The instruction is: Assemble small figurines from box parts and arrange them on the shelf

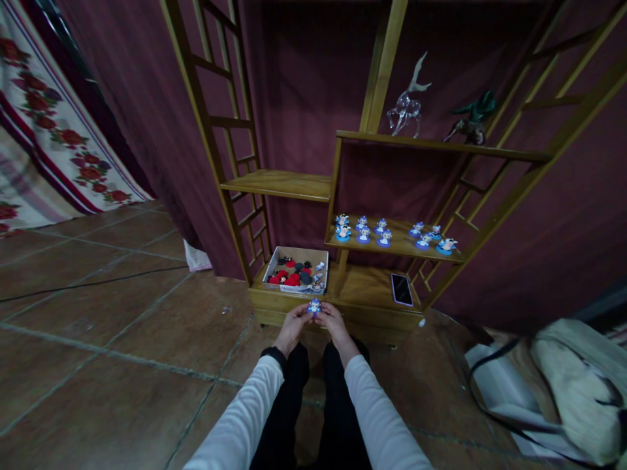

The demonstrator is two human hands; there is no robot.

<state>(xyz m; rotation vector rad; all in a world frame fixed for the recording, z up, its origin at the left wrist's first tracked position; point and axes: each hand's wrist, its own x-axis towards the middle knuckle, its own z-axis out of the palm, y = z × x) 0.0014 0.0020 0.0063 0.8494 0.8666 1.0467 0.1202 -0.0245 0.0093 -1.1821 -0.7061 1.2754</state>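
Small blue figurine [314, 306] pinched between both hands.

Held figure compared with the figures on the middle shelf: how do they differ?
The held figure is single, pinched between the left hand and right hand; the shelf figures are many and stand free. The held figure sits low, before the bottom board; the shelf figures stand higher. Both look small, blue and white.
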